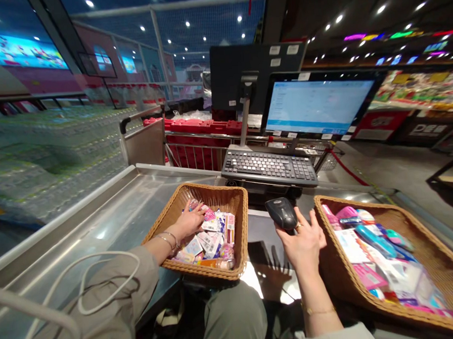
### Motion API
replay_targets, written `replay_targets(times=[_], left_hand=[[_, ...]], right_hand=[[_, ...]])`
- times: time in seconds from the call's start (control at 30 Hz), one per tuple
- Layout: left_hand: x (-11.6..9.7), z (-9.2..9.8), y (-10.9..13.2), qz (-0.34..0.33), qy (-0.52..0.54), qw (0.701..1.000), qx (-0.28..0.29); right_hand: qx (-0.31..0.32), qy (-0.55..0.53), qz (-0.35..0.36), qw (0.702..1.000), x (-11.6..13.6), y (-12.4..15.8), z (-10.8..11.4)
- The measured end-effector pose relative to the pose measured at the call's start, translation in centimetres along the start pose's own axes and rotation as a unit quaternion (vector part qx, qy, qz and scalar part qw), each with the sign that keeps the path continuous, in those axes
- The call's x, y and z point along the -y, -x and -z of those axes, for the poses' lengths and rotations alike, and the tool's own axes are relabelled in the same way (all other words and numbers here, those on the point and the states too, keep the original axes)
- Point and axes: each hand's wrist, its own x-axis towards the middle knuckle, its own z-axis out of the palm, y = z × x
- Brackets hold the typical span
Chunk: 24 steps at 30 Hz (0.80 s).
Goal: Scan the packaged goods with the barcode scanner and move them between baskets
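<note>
Inside the smaller wicker basket point(245, 229), near its back left, my left hand point(189, 222) rests with fingers spread over small packaged goods point(211, 238). Whether the fingertips grip any one packet is unclear, but none is lifted. My right hand point(302, 236) is between the two baskets, its thumb and fingers on a black barcode scanner point(281, 213) held above the counter, some fingers raised. To the right of it stands the larger wicker basket point(342, 280), filled with colorful packages point(378, 247).
Beyond the baskets are a black keyboard point(270, 166) and a lit monitor point(316, 106). A metal counter point(115, 216) with a raised rim extends left. A pale cable point(87, 257) loops over my left sleeve. Behind stands a metal cart point(195, 151).
</note>
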Motion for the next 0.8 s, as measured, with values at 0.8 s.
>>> replay_targets(times=[0.8], left_hand=[[-2.2,2.8,-0.5,-0.005,-0.015,0.998,-0.068]], right_hand=[[-0.008,-0.004,-0.027,1.0,-1.8,-0.2,2.5]])
